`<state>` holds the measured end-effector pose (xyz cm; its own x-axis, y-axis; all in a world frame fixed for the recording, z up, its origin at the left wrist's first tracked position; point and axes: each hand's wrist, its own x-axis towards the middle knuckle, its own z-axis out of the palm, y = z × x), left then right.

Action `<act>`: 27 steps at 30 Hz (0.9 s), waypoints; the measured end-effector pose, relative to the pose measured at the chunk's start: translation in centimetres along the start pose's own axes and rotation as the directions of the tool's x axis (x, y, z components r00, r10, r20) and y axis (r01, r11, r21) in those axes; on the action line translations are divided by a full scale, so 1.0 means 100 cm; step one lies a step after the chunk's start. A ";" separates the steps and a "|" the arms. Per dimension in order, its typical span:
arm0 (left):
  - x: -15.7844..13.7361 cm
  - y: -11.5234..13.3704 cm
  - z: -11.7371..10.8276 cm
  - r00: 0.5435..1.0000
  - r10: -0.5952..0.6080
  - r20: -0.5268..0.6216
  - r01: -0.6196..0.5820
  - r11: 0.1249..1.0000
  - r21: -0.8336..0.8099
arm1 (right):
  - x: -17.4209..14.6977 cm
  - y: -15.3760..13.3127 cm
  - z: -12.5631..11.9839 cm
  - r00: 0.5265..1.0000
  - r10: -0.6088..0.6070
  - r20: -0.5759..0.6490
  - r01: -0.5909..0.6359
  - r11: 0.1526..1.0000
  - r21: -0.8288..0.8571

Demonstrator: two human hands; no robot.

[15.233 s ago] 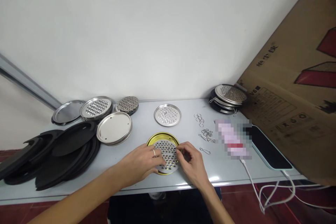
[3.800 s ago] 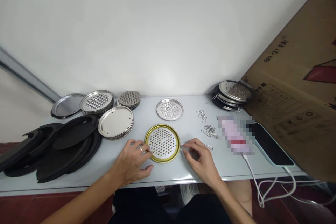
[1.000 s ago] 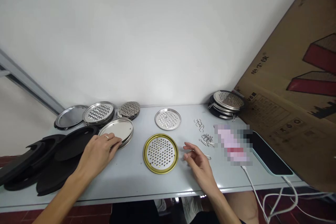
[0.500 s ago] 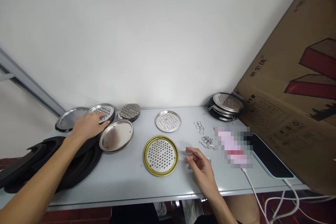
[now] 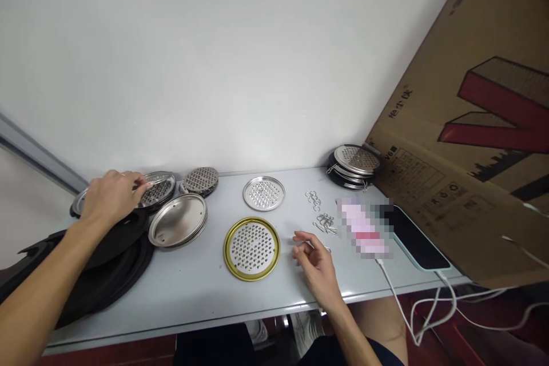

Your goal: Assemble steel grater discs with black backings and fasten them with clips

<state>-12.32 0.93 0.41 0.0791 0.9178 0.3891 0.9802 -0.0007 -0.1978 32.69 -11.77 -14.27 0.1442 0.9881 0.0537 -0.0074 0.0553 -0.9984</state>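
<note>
My left hand (image 5: 112, 197) reaches to the back left, its thumb and fingers pinching the left edge of a silver grater disc (image 5: 159, 186) that looks tilted over its pile. Beside it lies a pile of plain silver discs (image 5: 179, 220). My right hand (image 5: 317, 266) hovers low over the table with loosely curled fingers, thumb and forefinger apart and nothing visible between them. To its left lies a gold-rimmed disc with a perforated grater plate (image 5: 251, 247). Behind that is a single silver grater disc (image 5: 263, 193). A small metal piece (image 5: 328, 250) shows partly behind my right hand.
Metal rings (image 5: 313, 200) and small wire pins (image 5: 326, 223) lie right of centre. A stack of grater discs (image 5: 355, 160) stands against a cardboard box (image 5: 429, 183). A phone (image 5: 420, 239) with a white cable lies at right; black curved parts (image 5: 107, 274) at left.
My left hand has drawn back leftwards, and the grater disc at its fingers now looks tilted. My right hand keeps its pose. The whole view has shifted slightly.
</note>
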 end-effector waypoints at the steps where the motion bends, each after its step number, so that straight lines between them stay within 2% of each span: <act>1: 0.000 0.000 -0.005 1.000 -0.025 -0.016 0.025 0.999 -0.027 | 0.000 0.000 0.000 1.000 0.000 -0.002 0.000 1.000 0.001; 3: -0.004 0.006 -0.018 0.994 -0.088 -0.065 0.077 0.986 -0.146 | 0.000 0.001 0.000 1.000 0.001 -0.001 -0.001 1.000 -0.001; 5: -0.015 0.022 -0.037 0.977 -0.160 -0.137 0.108 0.939 -0.328 | 0.000 0.002 -0.001 1.000 -0.001 0.005 0.001 1.000 -0.004; 7: -0.032 0.046 -0.057 0.945 -0.249 -0.213 0.112 0.858 -0.502 | 0.000 0.001 0.000 1.000 -0.003 0.003 0.003 1.000 -0.004; 9: -0.051 0.074 -0.071 0.933 -0.306 -0.189 0.116 0.754 -0.647 | -0.001 -0.002 0.002 1.000 -0.008 -0.002 0.008 1.000 -0.010; 10: -0.061 0.089 -0.074 0.931 -0.332 -0.149 0.112 0.650 -0.751 | -0.001 -0.005 0.003 1.000 -0.013 -0.002 0.013 1.000 -0.017; 11: -0.070 0.104 -0.074 0.943 -0.324 -0.073 0.110 0.511 -0.853 | -0.002 -0.009 0.005 1.000 -0.020 0.007 0.020 0.999 -0.025; 13: -0.086 0.134 -0.063 0.967 -0.223 0.126 0.175 0.214 -0.961 | -0.005 -0.018 0.009 0.998 -0.036 0.052 0.038 0.999 -0.038; 14: -0.093 0.148 -0.054 0.958 -0.165 0.236 0.252 0.081 -0.964 | -0.007 -0.023 0.011 0.996 -0.040 0.083 0.044 0.998 -0.047; 16: -0.106 0.173 -0.030 0.900 -0.080 0.428 0.417 -0.122 -0.901 | -0.009 -0.031 0.016 0.989 -0.029 0.144 0.039 0.997 -0.069; 18: -0.115 0.192 -0.006 0.825 -0.009 0.565 0.551 -0.209 -0.808 | -0.009 -0.033 0.019 0.985 0.003 0.173 0.013 0.996 -0.090; 19: -0.119 0.198 0.005 0.802 0.010 0.597 0.588 -0.184 -0.788 | -0.008 -0.032 0.020 0.983 0.022 0.181 -0.003 0.995 -0.103; 20: -0.121 0.202 0.014 0.799 0.012 0.602 0.599 -0.109 -0.793 | -0.006 -0.030 0.021 0.981 0.038 0.189 -0.015 0.992 -0.123; 23: -0.119 0.203 0.031 0.845 -0.010 0.534 0.528 0.177 -0.831 | 0.002 -0.021 0.022 0.983 0.050 0.179 -0.003 0.968 -0.253; 24: -0.116 0.201 0.033 0.862 -0.016 0.507 0.495 0.246 -0.834 | 0.005 -0.019 0.023 0.987 0.041 0.158 0.010 0.950 -0.312; 27: -0.108 0.194 0.034 0.892 -0.044 0.450 0.433 0.370 -0.822 | 0.013 -0.016 0.028 0.995 0.007 0.104 0.040 0.896 -0.442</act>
<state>5.22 -7.61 -10.67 -0.0539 0.9973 -0.0492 0.5463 0.0707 0.8346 30.13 -10.18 -12.61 0.0402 0.9980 0.0480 0.4363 0.0257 -0.8995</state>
